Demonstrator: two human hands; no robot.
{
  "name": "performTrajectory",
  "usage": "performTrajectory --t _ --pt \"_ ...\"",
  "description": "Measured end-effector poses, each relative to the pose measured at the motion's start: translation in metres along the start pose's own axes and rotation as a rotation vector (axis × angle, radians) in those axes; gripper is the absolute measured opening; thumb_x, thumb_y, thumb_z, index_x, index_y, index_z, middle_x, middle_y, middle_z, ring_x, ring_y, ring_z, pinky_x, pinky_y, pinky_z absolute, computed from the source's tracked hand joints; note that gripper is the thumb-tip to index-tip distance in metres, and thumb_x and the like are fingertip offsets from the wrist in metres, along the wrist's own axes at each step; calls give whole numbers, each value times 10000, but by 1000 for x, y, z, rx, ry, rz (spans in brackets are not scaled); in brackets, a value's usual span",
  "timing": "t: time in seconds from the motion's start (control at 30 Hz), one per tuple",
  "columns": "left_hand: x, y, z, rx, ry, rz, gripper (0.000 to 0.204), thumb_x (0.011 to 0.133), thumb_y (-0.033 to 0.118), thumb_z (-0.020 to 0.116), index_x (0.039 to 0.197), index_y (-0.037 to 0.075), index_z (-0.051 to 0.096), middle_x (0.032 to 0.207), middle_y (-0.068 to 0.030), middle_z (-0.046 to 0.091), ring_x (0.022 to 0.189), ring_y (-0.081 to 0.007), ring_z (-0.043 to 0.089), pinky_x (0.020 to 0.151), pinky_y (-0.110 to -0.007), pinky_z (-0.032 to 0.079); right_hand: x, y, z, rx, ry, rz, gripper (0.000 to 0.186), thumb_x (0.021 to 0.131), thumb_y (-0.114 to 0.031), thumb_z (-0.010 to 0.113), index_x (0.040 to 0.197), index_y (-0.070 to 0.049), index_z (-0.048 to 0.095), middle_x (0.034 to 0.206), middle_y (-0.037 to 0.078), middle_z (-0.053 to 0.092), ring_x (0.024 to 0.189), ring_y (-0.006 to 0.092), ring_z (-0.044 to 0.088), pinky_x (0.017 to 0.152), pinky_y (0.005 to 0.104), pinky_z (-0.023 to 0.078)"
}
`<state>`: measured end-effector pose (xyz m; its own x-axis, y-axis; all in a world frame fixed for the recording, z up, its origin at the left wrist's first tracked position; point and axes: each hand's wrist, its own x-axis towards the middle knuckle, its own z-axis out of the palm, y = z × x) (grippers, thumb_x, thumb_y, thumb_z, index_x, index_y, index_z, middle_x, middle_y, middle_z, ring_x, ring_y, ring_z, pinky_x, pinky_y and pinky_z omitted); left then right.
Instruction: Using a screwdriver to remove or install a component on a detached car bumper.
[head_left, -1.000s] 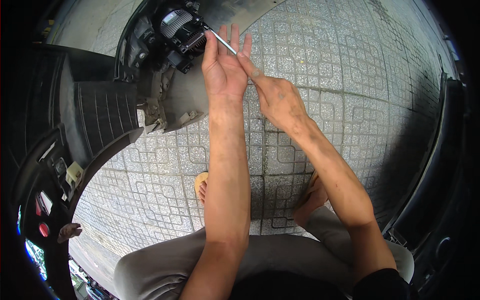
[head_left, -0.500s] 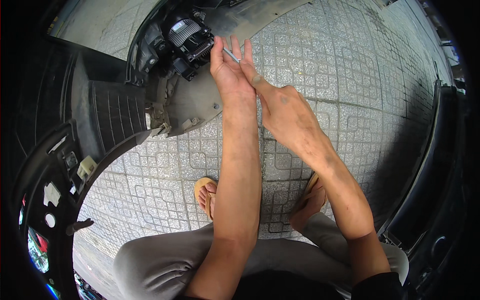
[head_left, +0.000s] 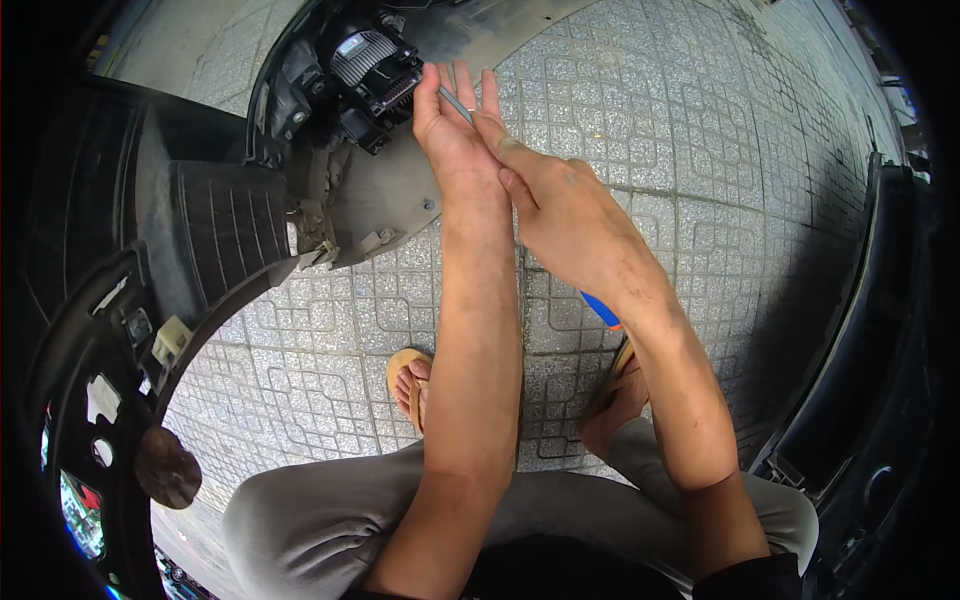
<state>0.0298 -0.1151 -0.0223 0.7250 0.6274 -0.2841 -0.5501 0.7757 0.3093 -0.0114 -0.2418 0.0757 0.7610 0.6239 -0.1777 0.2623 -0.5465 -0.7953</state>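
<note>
My left hand (head_left: 460,140) is palm up at the top centre, its fingers stretched and apart. Low across its palm and fingers runs the grey shaft of a screwdriver (head_left: 456,104). My right hand (head_left: 560,195) is closed round this tool, index finger along the shaft and thumb against my left wrist. A blue handle end with an orange rim shows below the right hand; the grip between is hidden. Just beyond my left fingertips sits a black finned unit (head_left: 365,62) on a dark vehicle part. The shaft's tip is hidden behind the left thumb.
A black ribbed panel (head_left: 225,215) curves along the left, above a frame with holes and a white clip (head_left: 172,340). A brown rounded shape (head_left: 167,467) beside it is unclear. A long black panel (head_left: 880,290) stands on the right. My sandalled feet rest on patterned paving (head_left: 730,180).
Both hands have shifted slightly up and left in view. My right thumb now lies on the left wrist, and the blue handle end has come into sight. The brown shape at left looks larger.
</note>
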Motion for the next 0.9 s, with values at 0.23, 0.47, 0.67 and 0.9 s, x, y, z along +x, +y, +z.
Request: performTrajectory --t 0.23,0.47,0.67,0.9 --pt "3 -1 -2 16 8 10 670 897 193 759 1430 123 359 1535 -93 424 1456 -252 418 1167 -516 407 -1 5 6 28 25 7 381 1034 -111 477 1391 -30 583 931 258 727 822 389 734 740 457 569" --pt "-2 9 0 143 10 -49 715 900 274 761 1478 208 346 1557 -49 429 1465 -239 407 1141 -504 405 -2 2 -1 450 -223 192 485 1050 -89 411 1529 -19 432 733 172 657 513 216 629 505 365 527" --pt "-10 16 -9 136 -127 -94 729 955 406 719 1506 178 299 1567 -64 429 1478 -236 367 1138 -489 405 -8 -2 8 888 -248 234 524 1089 -124 387 1608 -176 340 635 -35 411 451 71 431 396 253 395" --pt "-9 18 -18 106 -209 -97 767 1010 407 641 1506 17 205 1531 -80 453 1410 -216 424 1141 -444 389 -15 -17 23 1226 -235 343 546 1105 -162 400 1631 -233 271 679 -41 408 473 64 408 411 241 391"
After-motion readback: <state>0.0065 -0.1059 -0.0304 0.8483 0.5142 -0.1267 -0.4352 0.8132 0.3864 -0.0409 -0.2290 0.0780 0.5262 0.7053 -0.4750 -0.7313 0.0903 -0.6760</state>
